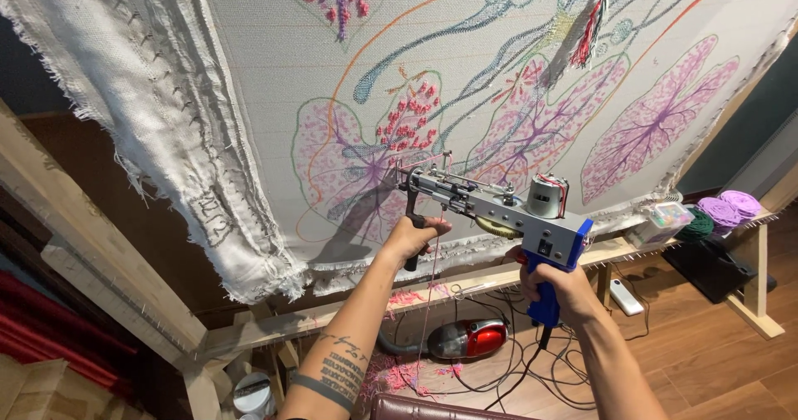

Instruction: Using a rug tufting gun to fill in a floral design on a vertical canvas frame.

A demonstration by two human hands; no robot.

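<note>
While both hands grip tufting gun (pixel 490 208), left hand (pixel 413 237) fingers clamped on front handle (pixel 412 220), right hand (pixel 553 291) wrapped round blue grip (pixel 546 299), needle tip past left fingers at cloth (pixel 274 96).

Backing cloth (pixel 249 79): off-white, with pink and purple leaf shapes, blue-grey stems, orange curving lines
Tufting gun (pixel 499 212): grey metal body, blue handle, black front grip
Yarn cones (pixel 731 208): purple, 1 dark green
Vacuum cleaner (pixel 465 338): red and silver
Frame (pixel 100 245): pale wood
Floor (pixel 706 353): brown wood
</note>
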